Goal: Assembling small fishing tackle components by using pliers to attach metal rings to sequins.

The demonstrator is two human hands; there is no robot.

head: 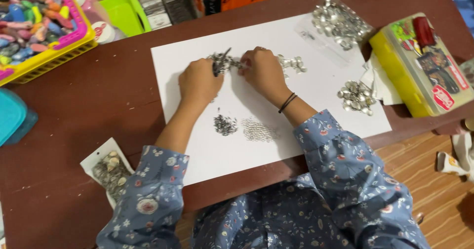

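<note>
The left hand (199, 82) gripped dark tweezers (220, 61) (tips slanting toward the sheet's (316, 96) far edge); right hand (261, 70) pinched beads (224, 61).

Single head-mounted view, looking steeply down and forward from close above the desk (89, 106); the wearer's sleeves fill the lower edge, the white sheet (296, 56) lies centre frame.
</note>
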